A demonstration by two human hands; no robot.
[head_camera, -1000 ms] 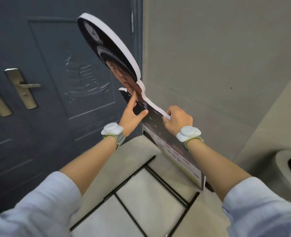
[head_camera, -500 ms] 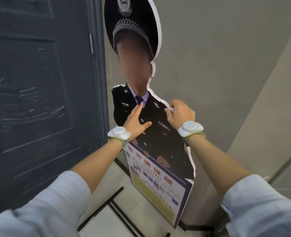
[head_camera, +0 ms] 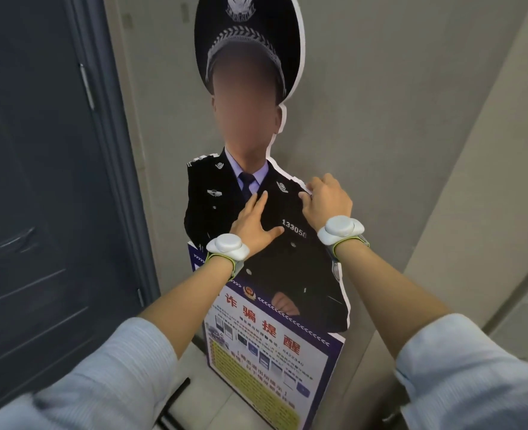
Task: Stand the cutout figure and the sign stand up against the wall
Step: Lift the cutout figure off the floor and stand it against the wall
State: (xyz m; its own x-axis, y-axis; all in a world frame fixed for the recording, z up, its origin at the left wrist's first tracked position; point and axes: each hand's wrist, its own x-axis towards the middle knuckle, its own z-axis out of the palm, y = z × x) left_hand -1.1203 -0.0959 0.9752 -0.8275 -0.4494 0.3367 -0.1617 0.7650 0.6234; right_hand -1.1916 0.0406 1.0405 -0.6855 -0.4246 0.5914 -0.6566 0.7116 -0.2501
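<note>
Against wall (head_camera: 380, 119): cutout figure (head_camera: 247, 218) | left hand (head_camera: 253, 226) flat, fingers spread | right hand (head_camera: 327, 201) fingers clamp its edge

Pale floor (head_camera: 222, 408), cutout figure (head_camera: 275, 274) (upright), perhaps resting

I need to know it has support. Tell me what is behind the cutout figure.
Behind the cutout figure is the grey wall, visible around its outline. Whether its back touches the wall is hidden by the board. The left hand lies flat on its chest; the right hand grips its shoulder edge.
</note>
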